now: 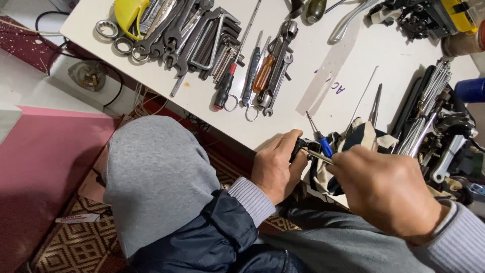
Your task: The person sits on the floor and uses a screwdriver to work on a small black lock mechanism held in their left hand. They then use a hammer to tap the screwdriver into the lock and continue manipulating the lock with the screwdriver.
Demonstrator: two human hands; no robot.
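Note:
My left hand [277, 164] grips a small black part [298, 147] at the near edge of the white table [353, 55]. My right hand [389, 189] holds a thin metal tool [317, 156] whose tip touches that part. A blue-handled screwdriver [321, 140] lies just beyond the two hands, next to a cream and black rag [365, 135]. Both wrists wear grey ribbed cuffs, and a grey-trousered knee [156, 172] rises to the left.
Wrenches and hex keys [194, 35] lie piled at the table's far left, with screwdrivers and spanners [257, 73] beside them. A bundle of metal spokes [429, 106] and black mechanical parts [454, 146] crowd the right. A pink cushion [45, 151] and patterned rug [76, 247] lie below.

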